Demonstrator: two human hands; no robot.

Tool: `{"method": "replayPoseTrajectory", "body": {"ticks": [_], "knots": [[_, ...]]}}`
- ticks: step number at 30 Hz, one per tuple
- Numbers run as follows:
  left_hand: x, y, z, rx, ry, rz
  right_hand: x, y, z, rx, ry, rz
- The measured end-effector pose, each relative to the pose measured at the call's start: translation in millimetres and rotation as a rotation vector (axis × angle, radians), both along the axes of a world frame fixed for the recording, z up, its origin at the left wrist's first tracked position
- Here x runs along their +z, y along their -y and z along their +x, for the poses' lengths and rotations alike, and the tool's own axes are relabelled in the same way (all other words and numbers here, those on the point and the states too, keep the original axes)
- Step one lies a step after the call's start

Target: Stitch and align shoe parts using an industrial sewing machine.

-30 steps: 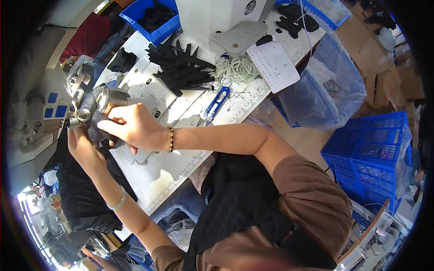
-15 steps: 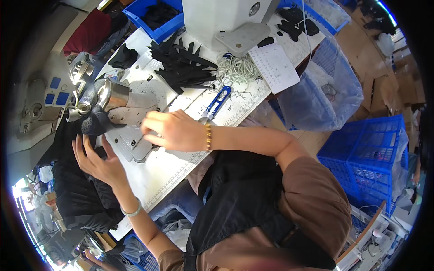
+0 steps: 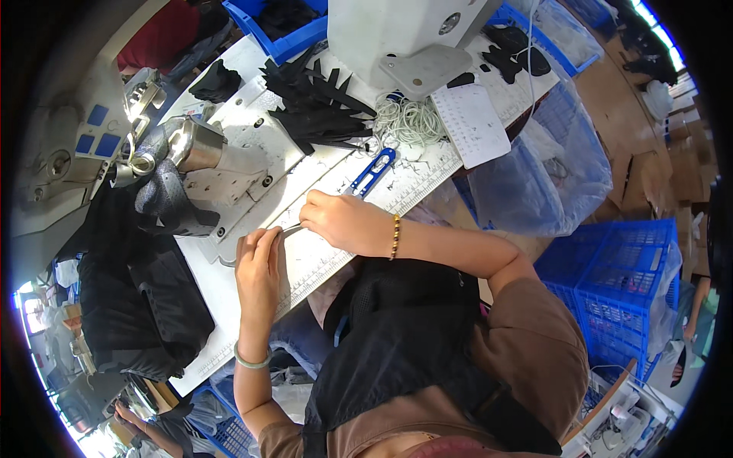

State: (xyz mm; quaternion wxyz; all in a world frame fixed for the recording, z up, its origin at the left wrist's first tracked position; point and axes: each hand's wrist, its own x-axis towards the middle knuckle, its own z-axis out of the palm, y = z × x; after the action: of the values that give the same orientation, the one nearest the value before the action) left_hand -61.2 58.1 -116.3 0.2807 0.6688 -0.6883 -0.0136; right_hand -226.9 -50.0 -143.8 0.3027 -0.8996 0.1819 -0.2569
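My left hand is closed over the white table, fingertips pinching a thin greyish cord-like strip. The strip's other end is pinched in my right hand, so a short length spans the gap between them. What looks like its tail curves out left of my left hand. Close beyond my right hand lie blue-handled thread snips. To the left, a dark textured fabric piece hangs at the sewing machine's work arm, apart from both hands.
A heap of black fabric drapes over the table's left side. Black cut strips, a tangle of pale cord and a notepad lie farther back. A blue bin stands behind; blue crates are at right.
Both hands have come away from the machine toward the table's front and closer together, the left from spread fingers to a pinch. The thin strip now shows between them.
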Motion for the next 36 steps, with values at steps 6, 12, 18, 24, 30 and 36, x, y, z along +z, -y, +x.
{"method": "replayPoseTrajectory", "body": {"ticks": [6, 12, 18, 24, 30, 36], "knots": [[24, -1, 5, 0.024, -0.560, 0.107, 34, 9, -16, 0.124, 0.053, 0.426], [60, 0, -3, -0.162, -0.144, -0.242, 52, 18, -8, 0.528, 0.040, 1.426], [61, -2, -5, -0.115, 0.342, -0.488, 45, 19, -7, 0.602, 0.153, 1.625], [45, 19, -16, -0.041, 0.061, -0.473, 64, 14, -6, 0.218, 0.275, 0.996], [43, 30, -15, -0.064, -0.302, -0.388, 61, 14, -3, 0.148, 0.360, 1.099], [41, 29, -7, -0.078, -0.216, -0.437, 62, 11, 0, 0.138, 0.374, 1.101]]}}
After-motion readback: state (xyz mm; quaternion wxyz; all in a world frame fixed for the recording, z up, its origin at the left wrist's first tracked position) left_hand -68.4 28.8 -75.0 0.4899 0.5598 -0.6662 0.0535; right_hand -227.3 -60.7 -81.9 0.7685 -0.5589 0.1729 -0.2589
